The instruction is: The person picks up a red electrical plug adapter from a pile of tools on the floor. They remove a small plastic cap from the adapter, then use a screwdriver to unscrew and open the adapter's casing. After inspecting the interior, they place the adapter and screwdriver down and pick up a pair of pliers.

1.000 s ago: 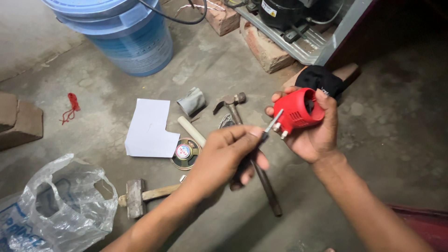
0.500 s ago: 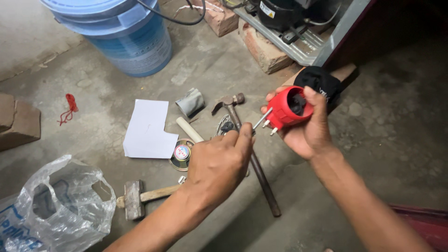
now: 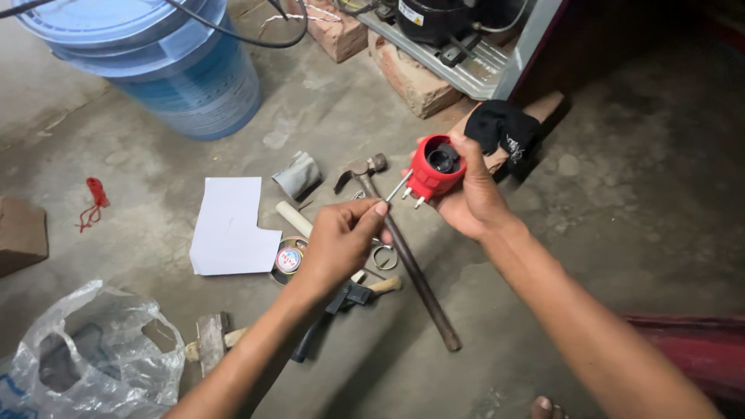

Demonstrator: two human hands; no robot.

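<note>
Hands meet over a concrete floor littered with tools. My right hand is wrapped around a red plastic part, round with a dark opening facing up and small metal pins on its left side; it sits just above the floor, near the middle of the scene. My left hand is pinched shut on a thin screwdriver, its tip touching the red part's pins. Below the hands lies a hammer with a long metal handle, running near to far. To the left lie a white sheet of paper, a small round tin and a clear plastic bag. Far left stands a blue bucket. A black cloth lies just beyond the right hand.
</note>
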